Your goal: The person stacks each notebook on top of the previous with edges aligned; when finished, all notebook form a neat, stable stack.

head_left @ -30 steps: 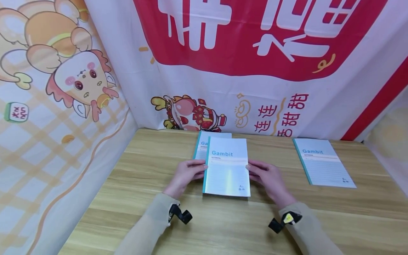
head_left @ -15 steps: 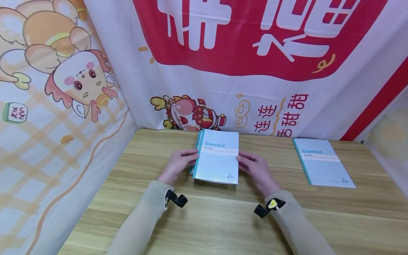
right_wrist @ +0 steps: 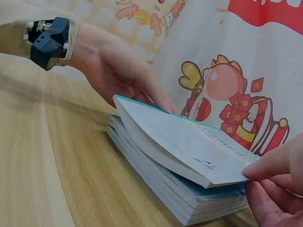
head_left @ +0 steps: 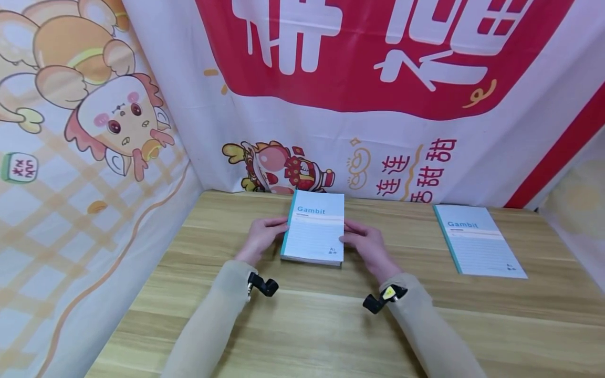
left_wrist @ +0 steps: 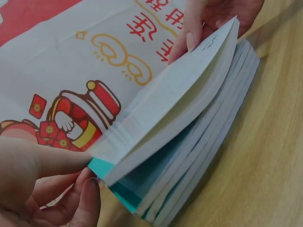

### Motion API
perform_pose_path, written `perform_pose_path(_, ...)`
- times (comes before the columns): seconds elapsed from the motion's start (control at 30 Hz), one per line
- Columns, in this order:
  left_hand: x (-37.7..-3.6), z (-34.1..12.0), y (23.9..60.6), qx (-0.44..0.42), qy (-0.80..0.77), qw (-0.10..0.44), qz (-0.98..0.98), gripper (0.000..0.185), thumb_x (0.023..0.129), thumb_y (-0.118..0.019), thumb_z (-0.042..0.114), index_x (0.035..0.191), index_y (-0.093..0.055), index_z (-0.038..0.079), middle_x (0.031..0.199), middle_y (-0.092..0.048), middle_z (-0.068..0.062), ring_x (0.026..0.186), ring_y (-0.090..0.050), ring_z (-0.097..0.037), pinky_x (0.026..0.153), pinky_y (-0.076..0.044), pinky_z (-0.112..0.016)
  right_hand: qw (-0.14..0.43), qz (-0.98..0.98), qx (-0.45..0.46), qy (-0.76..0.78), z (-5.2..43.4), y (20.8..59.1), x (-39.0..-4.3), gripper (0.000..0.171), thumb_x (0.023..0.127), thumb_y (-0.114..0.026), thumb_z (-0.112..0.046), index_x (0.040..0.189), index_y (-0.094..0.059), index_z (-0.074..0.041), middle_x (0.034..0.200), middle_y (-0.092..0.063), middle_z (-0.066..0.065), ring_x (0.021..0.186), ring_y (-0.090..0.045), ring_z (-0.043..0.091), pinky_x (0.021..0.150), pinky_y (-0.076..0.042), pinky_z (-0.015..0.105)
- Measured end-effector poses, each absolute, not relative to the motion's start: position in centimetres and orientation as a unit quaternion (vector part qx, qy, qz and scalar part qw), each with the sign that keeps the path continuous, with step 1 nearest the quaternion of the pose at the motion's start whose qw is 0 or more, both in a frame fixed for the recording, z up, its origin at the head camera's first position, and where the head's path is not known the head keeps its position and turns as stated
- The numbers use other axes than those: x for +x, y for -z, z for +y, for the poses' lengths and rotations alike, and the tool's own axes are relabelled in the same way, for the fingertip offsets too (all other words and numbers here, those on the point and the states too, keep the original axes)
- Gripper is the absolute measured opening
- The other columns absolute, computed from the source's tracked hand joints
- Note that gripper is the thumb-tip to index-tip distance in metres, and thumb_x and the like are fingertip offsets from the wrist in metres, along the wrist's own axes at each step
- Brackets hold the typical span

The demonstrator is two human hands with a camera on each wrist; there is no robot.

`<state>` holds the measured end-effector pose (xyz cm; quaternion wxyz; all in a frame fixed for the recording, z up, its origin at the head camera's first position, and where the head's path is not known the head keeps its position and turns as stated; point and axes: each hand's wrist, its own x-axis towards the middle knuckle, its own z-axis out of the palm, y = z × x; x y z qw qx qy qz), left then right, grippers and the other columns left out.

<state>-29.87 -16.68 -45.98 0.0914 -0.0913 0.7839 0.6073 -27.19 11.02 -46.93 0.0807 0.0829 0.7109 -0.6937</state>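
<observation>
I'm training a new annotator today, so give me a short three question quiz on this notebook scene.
1. True or false: the top notebook already lies flat on the stack.
2. Which hands hold the top notebook? A) left only B) right only C) both
3. Where does the single notebook lie on the table?

Key:
1. False: the wrist views show it raised above the stack, with a gap under it.
2. C: the left hand pinches the teal spine edge, the right hand the opposite edge.
3. Alone at the person's right, apart from the stack, near the banner.
</observation>
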Motion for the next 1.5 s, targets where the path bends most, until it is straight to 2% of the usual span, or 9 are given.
perform_pose_path(0.2, -30.3, -16.8, 46.6, -0.097, -0.603, 0.085, 0.787, 0.030, 0.098, -0.072, 0.017, 0.128, -0.072, 0.013, 0.131, -0.067, -0.007, 0.119, -0.063, -0.022, 0.107, -0.046, -0.042, 0.071, 0.726, 0.074, 0.680, 10.6, 47.5, -27.5, 0.054, 0.087, -0.077, -0.001, 0.138, -0.063, -0.010, 0.129, -0.067, 0.007, 0.116, -0.062, 0.022, 0.103, -0.048, 0.038)
perform_pose_path(0.43, -30.5, -16.6, 46.9, -0.110, -0.591, 0.085, 0.795, 0.030, 0.098, -0.071, 0.019, 0.128, -0.072, 0.015, 0.131, -0.067, -0.006, 0.122, -0.060, -0.022, 0.107, -0.046, -0.042, 0.065, 0.735, 0.073, 0.671, 10.4, 47.9, -27.9, 0.053, 0.089, -0.076, -0.003, 0.139, -0.062, -0.011, 0.130, -0.066, 0.007, 0.119, -0.061, 0.022, 0.105, -0.047, 0.040)
perform_pose_path(1.13, -30.6, -16.2, 47.4, -0.106, -0.579, 0.054, 0.806, 0.028, 0.097, -0.071, 0.013, 0.125, -0.073, 0.011, 0.125, -0.069, -0.007, 0.122, -0.059, -0.024, 0.104, -0.048, -0.040, 0.061, 0.751, 0.074, 0.653, 10.3, 47.8, -27.8, 0.054, 0.088, -0.075, -0.002, 0.140, -0.061, -0.012, 0.127, -0.067, 0.006, 0.117, -0.061, 0.022, 0.102, -0.049, 0.039)
perform_pose_path(1.5, -30.5, -16.1, 47.3, -0.107, -0.593, 0.050, 0.797, 0.031, 0.096, -0.072, 0.012, 0.127, -0.071, 0.009, 0.121, -0.070, -0.008, 0.115, -0.062, -0.022, 0.099, -0.052, -0.037, 0.059, 0.764, 0.077, 0.638, 10.2, 47.7, -27.5, 0.053, 0.088, -0.077, -0.005, 0.138, -0.063, -0.013, 0.120, -0.067, 0.004, 0.111, -0.060, 0.023, 0.097, -0.050, 0.039)
